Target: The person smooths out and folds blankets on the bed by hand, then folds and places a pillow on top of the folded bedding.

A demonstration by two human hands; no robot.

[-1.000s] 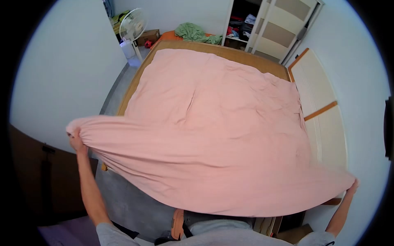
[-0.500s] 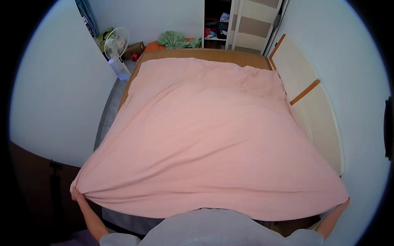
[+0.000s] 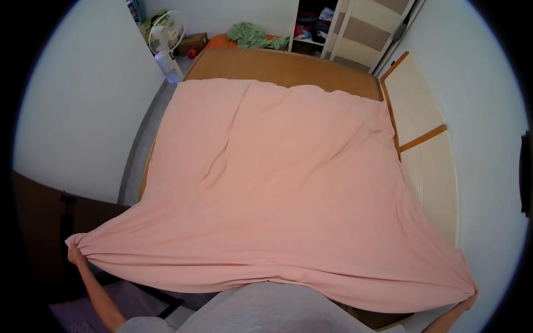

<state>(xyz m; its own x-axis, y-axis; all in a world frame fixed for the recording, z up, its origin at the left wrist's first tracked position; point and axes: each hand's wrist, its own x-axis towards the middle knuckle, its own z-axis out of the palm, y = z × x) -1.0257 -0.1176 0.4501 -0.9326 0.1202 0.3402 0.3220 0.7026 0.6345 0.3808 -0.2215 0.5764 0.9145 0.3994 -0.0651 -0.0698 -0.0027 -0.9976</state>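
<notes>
A large pink sheet lies over the bed, its near edge stretched wide in front of my body. At the far left, my left hand is closed on the sheet's near left corner, with folds bunched around the fingers. My right hand grips the opposite near corner at the lower right, partly hidden by the cloth. Long creases run between the two hands. Beyond the sheet's far edge, a strip of the brown mat on the bed shows.
A cream headboard with wooden trim runs along the right wall. At the back left stands a white fan. Green cloth lies beyond the bed's far end, near an open wardrobe with clothes. Dark furniture stands at left.
Both hands have moved outward, the left one slightly up and the right one down. The sheet's far edge has slid toward me, baring more of the mat, and the cloth lies flatter.
</notes>
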